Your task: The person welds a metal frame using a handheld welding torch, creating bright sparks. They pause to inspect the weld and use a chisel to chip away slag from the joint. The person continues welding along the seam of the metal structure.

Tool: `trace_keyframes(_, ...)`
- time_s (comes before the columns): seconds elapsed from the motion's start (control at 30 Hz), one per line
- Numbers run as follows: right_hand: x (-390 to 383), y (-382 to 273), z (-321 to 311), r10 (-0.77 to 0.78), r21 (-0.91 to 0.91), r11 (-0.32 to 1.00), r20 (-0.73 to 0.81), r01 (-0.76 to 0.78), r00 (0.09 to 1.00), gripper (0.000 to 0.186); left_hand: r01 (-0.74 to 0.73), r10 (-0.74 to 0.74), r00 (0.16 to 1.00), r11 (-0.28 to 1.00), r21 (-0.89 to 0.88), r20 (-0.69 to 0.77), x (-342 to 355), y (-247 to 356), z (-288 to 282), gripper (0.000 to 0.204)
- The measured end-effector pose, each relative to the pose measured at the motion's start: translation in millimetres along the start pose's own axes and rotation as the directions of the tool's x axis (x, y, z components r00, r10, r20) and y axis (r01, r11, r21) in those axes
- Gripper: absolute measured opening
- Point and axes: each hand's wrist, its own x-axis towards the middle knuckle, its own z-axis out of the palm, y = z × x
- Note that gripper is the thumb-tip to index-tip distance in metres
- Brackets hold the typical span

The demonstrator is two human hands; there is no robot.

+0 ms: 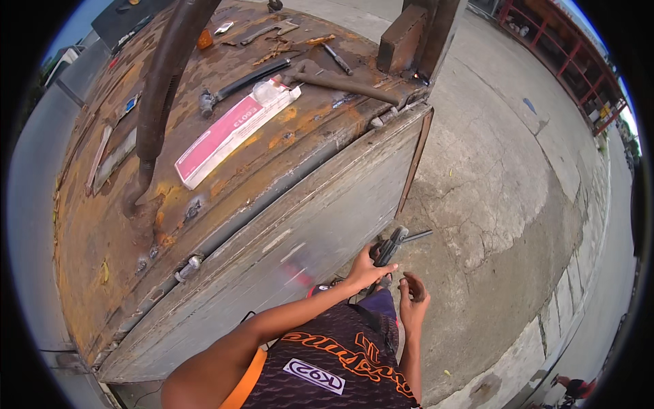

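In my left hand [368, 270] is a chunky black handheld tool [388, 249] with a greyish head, held low beside the grey metal side panel [320, 225]. A short dark bar [417, 236] shows to the right of its head; whether it is joined to the tool I cannot tell. My right hand [413, 294] hovers just right of and below the tool, apart from it. Its fingers curl loosely, look dark, and hold nothing that I can see. My legs and shirt partly hide what lies under the tool.
On the rusty metal top [225, 163] lie a pink and white box [235, 136], a hammer [347, 87], a black-handled tool [252, 78] and scrap pieces. A thick brown metal bar [163, 88] rises at the left, and a steel post [436, 41] at the far corner. Concrete ground [490, 204] stretches right.
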Motion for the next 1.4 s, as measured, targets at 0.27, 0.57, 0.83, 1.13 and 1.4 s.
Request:
trace_keyframes(0.27, 127.6, -40.7, 15.3, -0.236, 0.181, 0.972, 0.671, 0.153, 0.703, 0.063, -0.266, 0.118, 0.939, 0.845, -0.464, -0.323, 19.1, 68.2, 19.4, 0.059)
trace_keyframes(0.57, 232.7, -42.7, -12.6, -0.104, 0.636, 0.762, 0.309, -0.124, 0.945, 0.038, -0.351, 0.654, 0.689, 0.679, 0.645, -0.313, 75.5, 213.2, -56.4, 0.029)
trace_keyframes(0.83, 271.8, -25.2, -54.2, -0.076, 0.377, 0.924, 0.337, -0.060, 0.939, 0.029, 0.022, 0.730, 0.683, -0.056, 0.998, 0.026, 157.6, 327.1, -162.1, 0.037)
trace_keyframes(1.13, 286.5, 11.4, -46.0, -0.002, 0.297, 0.947, 0.381, -0.120, 0.924, 0.057, -0.055, 0.490, 0.842, -0.338, 0.940, 0.225, 186.7, 374.5, -154.3, 0.044)
trace_keyframes(1.4, 311.4, -20.7, -31.1, -0.035, 0.272, 0.956, 0.481, -0.111, 0.876, 0.051, -0.043, 0.633, 0.748, -0.253, 0.966, 0.199, 229.8, 397.0, -171.5, 0.038)
